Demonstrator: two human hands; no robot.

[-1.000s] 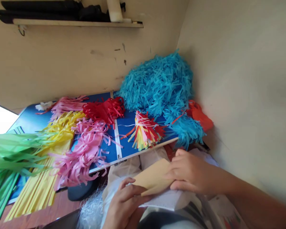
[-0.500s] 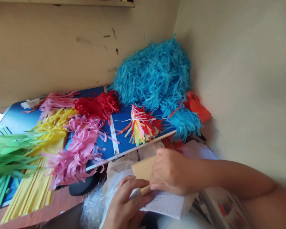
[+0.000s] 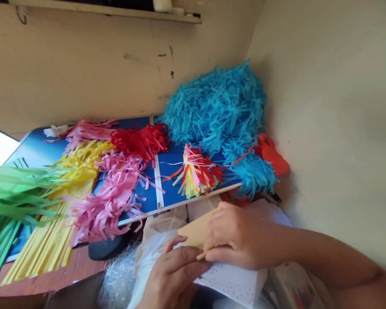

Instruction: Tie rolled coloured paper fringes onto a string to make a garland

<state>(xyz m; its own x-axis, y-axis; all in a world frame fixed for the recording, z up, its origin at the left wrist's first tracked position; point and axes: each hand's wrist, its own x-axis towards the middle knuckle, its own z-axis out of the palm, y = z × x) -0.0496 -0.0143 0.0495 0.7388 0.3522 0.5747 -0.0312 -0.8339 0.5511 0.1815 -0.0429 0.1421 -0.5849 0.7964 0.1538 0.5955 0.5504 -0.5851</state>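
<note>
A sheet of tan paper (image 3: pixel 196 229) rests over a white speckled board or box top (image 3: pixel 231 281) in my lap. Its near edge looks rolled into a narrow tube, whose end shows between my hands. My right hand (image 3: pixel 233 234) is closed on the paper, with thumb and fingers pinching the rolled edge. My left hand (image 3: pixel 178 272) presses the left part of that edge between thumb and fingers. Both palms hide much of the sheet.
Ahead stands a blue table (image 3: pixel 170 184) with a tied multicolour tassel (image 3: pixel 197 171), blue fringe (image 3: pixel 218 109), red fringe (image 3: pixel 141 141), pink fringe (image 3: pixel 116 184), yellow strips (image 3: pixel 51 236) and green strips (image 3: pixel 16 197). Clear shredded film (image 3: pixel 119 274) lies low left; a wall rises at right.
The view has tilted upward and shifted left, showing more of the shelf. Both hands stay on the tan paper; its rolled edge now looks narrower beside my right thumb.
</note>
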